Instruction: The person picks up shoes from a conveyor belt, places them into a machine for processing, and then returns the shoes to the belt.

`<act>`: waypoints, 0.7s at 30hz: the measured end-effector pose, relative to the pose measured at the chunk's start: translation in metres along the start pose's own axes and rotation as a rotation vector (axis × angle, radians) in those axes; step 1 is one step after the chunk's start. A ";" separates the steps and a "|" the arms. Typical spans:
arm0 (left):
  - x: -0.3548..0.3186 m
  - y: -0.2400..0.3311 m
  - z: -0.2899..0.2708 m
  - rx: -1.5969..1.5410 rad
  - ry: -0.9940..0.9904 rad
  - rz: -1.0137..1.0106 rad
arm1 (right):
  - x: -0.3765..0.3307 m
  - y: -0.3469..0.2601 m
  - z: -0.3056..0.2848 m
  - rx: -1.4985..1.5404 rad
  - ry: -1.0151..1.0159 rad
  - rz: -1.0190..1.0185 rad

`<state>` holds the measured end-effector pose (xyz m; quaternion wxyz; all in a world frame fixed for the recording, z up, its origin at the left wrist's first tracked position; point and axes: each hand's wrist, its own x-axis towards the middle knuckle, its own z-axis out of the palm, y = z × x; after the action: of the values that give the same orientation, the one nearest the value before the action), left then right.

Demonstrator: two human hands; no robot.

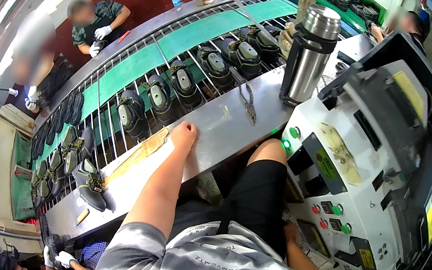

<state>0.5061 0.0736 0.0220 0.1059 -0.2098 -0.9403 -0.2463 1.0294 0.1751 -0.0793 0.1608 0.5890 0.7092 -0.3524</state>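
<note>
My left hand [184, 133] rests palm down on the steel ledge [228, 131] beside the conveyor, holding nothing. A strip of tan material [139, 154] lies on the ledge just left of it. Dark shoes on lasts [185, 86] ride the wire racks of the conveyor a little beyond my fingers. My right forearm [299, 260] runs down beside my black shorts, toward the white machine [367, 181]. Its hand is hidden from view.
A steel flask [310, 54] stands on the ledge at the far right, with pincers [249, 104] lying near it. A green button [286, 144] glows on the machine. The green belt [186, 40] runs behind the racks. Gloved co-workers [95, 25] work across the line.
</note>
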 end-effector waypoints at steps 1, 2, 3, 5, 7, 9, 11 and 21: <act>0.002 0.001 -0.003 -0.016 -0.008 -0.002 | -0.007 -0.009 -0.006 0.000 0.011 0.030; 0.004 0.004 -0.005 0.001 -0.003 -0.002 | 0.000 -0.002 0.000 -0.018 0.010 -0.009; 0.007 0.007 -0.007 0.017 0.001 -0.001 | 0.014 0.013 0.011 -0.035 0.010 -0.046; 0.005 0.000 0.001 -0.013 0.025 0.012 | 0.035 0.024 0.029 0.017 0.053 -0.145; 0.004 0.005 0.003 -0.046 0.001 0.005 | 0.061 0.035 0.033 0.165 0.173 -0.250; 0.002 0.001 -0.001 -0.063 0.003 -0.017 | 0.035 -0.039 -0.010 0.530 0.451 -0.314; 0.001 0.000 -0.003 -0.069 0.012 -0.001 | 0.010 -0.108 -0.061 0.768 0.617 -0.528; 0.001 -0.002 -0.004 -0.094 0.035 0.029 | 0.040 -0.221 -0.361 0.176 1.406 -0.734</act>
<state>0.5047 0.0701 0.0248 0.1160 -0.2237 -0.9225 -0.2923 0.8770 0.4406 0.2164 -0.4976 0.4129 0.7626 0.0167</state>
